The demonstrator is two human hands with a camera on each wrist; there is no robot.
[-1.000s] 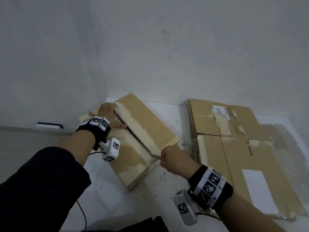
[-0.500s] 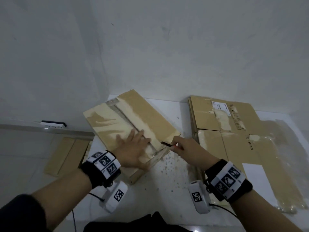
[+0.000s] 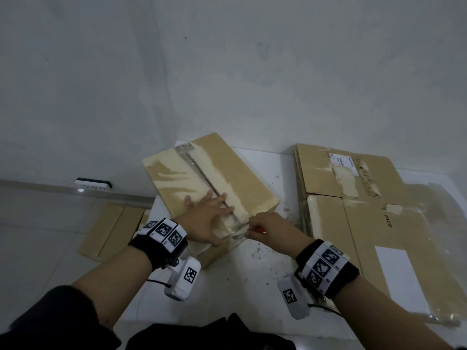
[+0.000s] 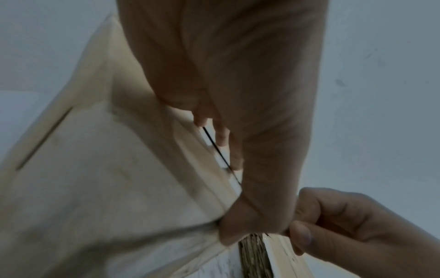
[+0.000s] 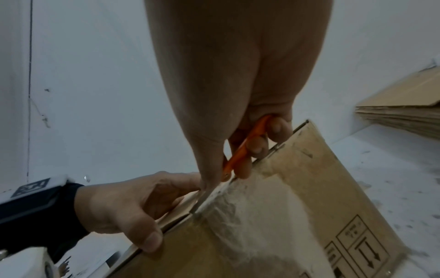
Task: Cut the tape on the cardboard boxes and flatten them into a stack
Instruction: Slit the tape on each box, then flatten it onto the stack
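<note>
A taped cardboard box (image 3: 227, 173) lies on the white table, its seam running away from me. My left hand (image 3: 209, 218) presses flat on the box top near the seam, fingers spread and thumb over the near edge (image 5: 147, 242). My right hand (image 3: 267, 228) grips an orange-handled cutter (image 5: 245, 148). Its metal blade (image 5: 202, 199) sits at the near end of the taped seam, on the box's front edge. The left wrist view shows my palm on the box (image 4: 95, 188) and my right hand (image 4: 357, 225) beside it.
A stack of flattened boxes (image 3: 353, 210) with loose clear tape lies on the table to the right. On the floor at left is a flat cardboard piece (image 3: 113, 228), with a power strip (image 3: 93, 185) by the wall. Walls stand close behind and to the left.
My left hand slid from the box's far end to its near part. My right hand lifted the cutter off, then brought it back down to the near end of the seam.
</note>
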